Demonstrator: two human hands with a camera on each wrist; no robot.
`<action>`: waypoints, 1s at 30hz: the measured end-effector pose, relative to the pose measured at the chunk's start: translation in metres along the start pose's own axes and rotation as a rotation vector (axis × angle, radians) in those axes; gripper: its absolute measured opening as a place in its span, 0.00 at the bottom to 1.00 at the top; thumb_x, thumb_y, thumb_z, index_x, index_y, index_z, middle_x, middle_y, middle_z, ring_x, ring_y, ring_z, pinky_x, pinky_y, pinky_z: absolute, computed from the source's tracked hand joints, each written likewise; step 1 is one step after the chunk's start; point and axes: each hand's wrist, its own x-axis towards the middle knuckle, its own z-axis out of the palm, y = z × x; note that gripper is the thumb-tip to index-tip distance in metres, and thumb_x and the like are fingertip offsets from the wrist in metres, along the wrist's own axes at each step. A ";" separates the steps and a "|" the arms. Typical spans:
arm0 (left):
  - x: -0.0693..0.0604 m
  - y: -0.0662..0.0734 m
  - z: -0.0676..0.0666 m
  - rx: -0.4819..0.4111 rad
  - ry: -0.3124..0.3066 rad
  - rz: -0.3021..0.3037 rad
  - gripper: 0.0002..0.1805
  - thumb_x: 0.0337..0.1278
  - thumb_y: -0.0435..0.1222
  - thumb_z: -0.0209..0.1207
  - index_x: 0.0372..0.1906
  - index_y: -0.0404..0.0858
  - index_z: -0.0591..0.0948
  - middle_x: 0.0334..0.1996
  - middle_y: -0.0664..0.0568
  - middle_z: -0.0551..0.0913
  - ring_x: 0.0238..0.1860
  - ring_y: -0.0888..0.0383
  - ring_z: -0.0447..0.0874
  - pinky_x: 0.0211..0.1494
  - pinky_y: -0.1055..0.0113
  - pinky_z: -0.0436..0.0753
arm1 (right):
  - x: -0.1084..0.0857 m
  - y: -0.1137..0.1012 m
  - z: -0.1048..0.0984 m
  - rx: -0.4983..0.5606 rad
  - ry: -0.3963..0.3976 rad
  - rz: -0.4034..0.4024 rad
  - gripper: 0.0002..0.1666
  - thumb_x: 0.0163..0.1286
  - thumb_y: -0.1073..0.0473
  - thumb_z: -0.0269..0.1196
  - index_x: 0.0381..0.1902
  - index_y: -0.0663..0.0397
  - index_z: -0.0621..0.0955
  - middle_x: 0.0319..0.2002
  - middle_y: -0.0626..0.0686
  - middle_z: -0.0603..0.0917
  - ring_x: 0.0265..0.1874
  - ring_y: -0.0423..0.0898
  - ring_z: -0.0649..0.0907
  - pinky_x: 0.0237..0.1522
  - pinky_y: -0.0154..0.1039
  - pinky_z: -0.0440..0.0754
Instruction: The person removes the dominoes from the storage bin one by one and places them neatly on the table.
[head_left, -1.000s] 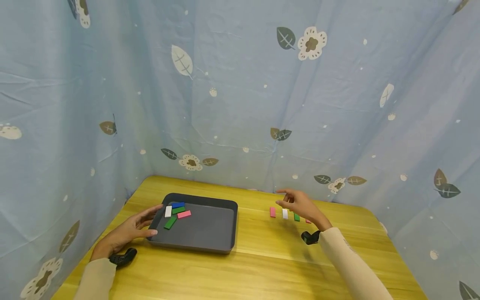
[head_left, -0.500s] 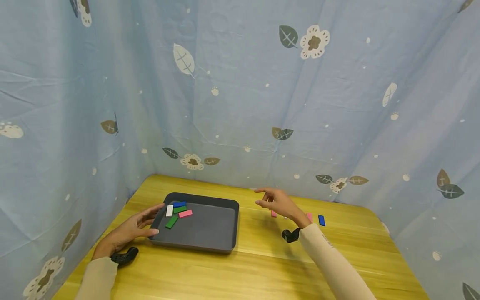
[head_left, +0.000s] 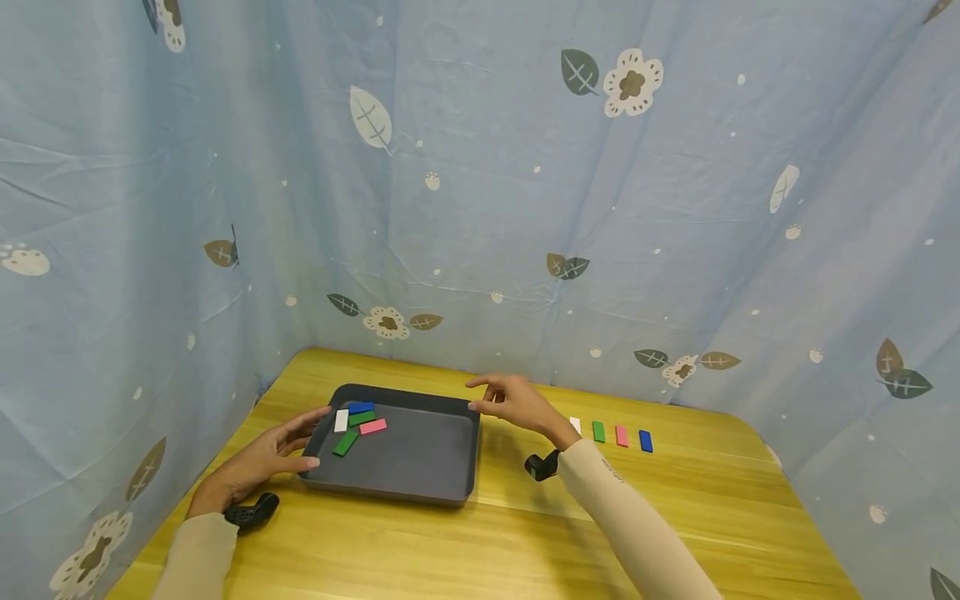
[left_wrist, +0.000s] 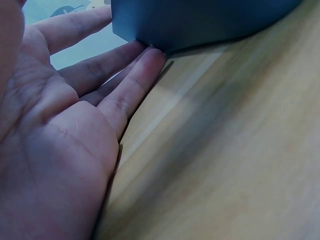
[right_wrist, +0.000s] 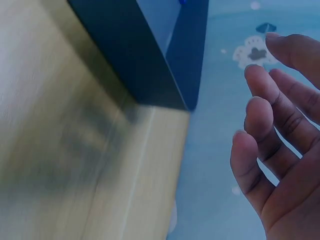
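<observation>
A dark grey tray lies on the table, with white, blue, pink and green tiles in its left part; a second green tile sits below the blue one. My left hand rests at the tray's left end, fingers mostly straight; in the left wrist view its fingertips touch the tray's outer wall. Over the tray's far right corner hovers my right hand, its fingers loosely bent. Nothing shows between those fingers in the right wrist view.
To the right, a row of white, green, pink and blue tiles lies on the yellow wooden table. A patterned blue curtain hangs behind the table and along both sides.
My right hand has moved left from above the tile row to the tray's far right corner, uncovering the row's right-hand tiles. My left hand stays at the tray.
</observation>
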 end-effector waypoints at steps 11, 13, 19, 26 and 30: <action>0.000 0.000 0.000 -0.010 -0.005 -0.008 0.46 0.67 0.31 0.65 0.83 0.45 0.53 0.80 0.38 0.50 0.76 0.30 0.51 0.61 0.57 0.78 | 0.031 -0.017 0.034 0.031 -0.058 -0.034 0.23 0.73 0.48 0.68 0.62 0.48 0.84 0.32 0.44 0.86 0.24 0.39 0.79 0.30 0.34 0.77; 0.000 0.001 0.000 -0.013 -0.004 -0.008 0.46 0.67 0.31 0.65 0.83 0.45 0.53 0.80 0.38 0.50 0.76 0.30 0.51 0.60 0.59 0.78 | 0.036 -0.020 0.039 0.033 -0.069 -0.037 0.23 0.73 0.49 0.68 0.61 0.50 0.84 0.32 0.43 0.85 0.25 0.40 0.79 0.31 0.35 0.77; -0.001 0.000 0.000 -0.017 0.010 -0.008 0.47 0.66 0.30 0.66 0.83 0.44 0.53 0.80 0.37 0.50 0.76 0.30 0.52 0.59 0.61 0.79 | 0.050 -0.027 0.052 0.020 -0.103 -0.041 0.23 0.73 0.49 0.68 0.61 0.53 0.84 0.34 0.50 0.88 0.29 0.41 0.83 0.35 0.34 0.79; -0.001 0.000 -0.001 -0.001 -0.005 -0.001 0.46 0.68 0.31 0.64 0.84 0.44 0.52 0.81 0.38 0.48 0.76 0.29 0.49 0.60 0.61 0.78 | 0.061 -0.034 0.066 -0.026 -0.162 -0.047 0.23 0.73 0.51 0.68 0.61 0.54 0.84 0.34 0.42 0.87 0.32 0.40 0.85 0.38 0.33 0.82; -0.001 -0.001 -0.002 -0.010 -0.014 0.013 0.46 0.68 0.30 0.64 0.84 0.44 0.53 0.81 0.38 0.48 0.76 0.29 0.49 0.60 0.62 0.79 | 0.067 -0.038 0.072 -0.051 -0.161 -0.043 0.21 0.73 0.53 0.69 0.60 0.53 0.85 0.34 0.40 0.86 0.30 0.35 0.83 0.36 0.32 0.81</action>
